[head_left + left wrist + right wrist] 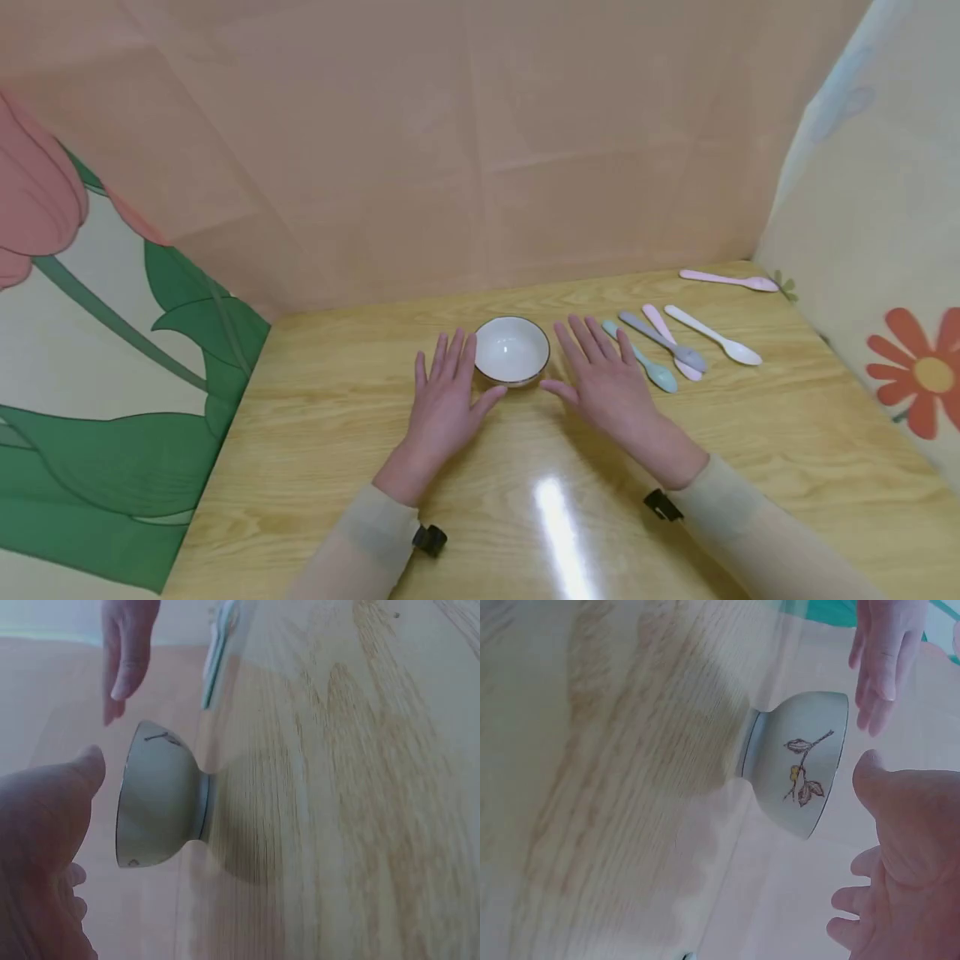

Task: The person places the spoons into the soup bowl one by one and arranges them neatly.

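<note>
A small white bowl (pixel 512 350) stands upright on the wooden table (pixel 337 433), empty inside; in the right wrist view the bowl (pixel 802 761) shows a painted leaf sprig, and in the left wrist view the bowl (pixel 157 799) is plain. My left hand (pixel 446 396) lies flat just left of it, fingers straight, thumb near the rim. My right hand (pixel 603 375) lies flat just right of it, fingers spread. Neither hand holds anything. Beside the right hand lie a teal spoon (pixel 645 360), a grey spoon (pixel 667 343), a pink spoon (pixel 670 330) and a white spoon (pixel 716 337).
Another pink spoon (pixel 731 280) lies at the far right corner. Cloth backdrops wall the table: peach behind, a tulip print at left (pixel 90 350), a flower print at right (pixel 900 333). Bare tabletop stretches toward me.
</note>
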Tool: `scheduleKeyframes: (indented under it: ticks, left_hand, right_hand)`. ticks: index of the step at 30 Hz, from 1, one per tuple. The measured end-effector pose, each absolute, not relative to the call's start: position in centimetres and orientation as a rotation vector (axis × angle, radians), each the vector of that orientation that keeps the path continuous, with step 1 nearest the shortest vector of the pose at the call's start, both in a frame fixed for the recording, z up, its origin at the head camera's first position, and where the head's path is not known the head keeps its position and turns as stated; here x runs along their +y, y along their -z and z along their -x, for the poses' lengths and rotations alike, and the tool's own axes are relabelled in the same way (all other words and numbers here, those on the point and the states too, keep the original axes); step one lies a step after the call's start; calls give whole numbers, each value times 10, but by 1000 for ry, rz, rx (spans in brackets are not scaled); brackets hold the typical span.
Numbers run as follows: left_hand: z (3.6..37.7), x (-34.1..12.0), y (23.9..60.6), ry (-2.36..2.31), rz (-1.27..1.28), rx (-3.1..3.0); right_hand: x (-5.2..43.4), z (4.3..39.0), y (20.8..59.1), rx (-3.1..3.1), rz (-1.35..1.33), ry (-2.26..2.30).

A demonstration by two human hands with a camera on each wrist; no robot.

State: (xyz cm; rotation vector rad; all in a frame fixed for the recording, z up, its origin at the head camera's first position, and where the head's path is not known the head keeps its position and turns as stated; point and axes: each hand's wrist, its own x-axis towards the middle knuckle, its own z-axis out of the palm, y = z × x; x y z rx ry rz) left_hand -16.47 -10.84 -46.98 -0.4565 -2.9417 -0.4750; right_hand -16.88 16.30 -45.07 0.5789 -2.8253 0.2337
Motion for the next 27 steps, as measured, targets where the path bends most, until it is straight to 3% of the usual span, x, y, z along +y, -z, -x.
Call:
scheduleKeyframes:
  ticks: [27]
  left_hand:
    - [182, -101, 491, 1029, 351, -2776]
  right_hand:
    - [170, 178, 452, -2860, -525, -368]
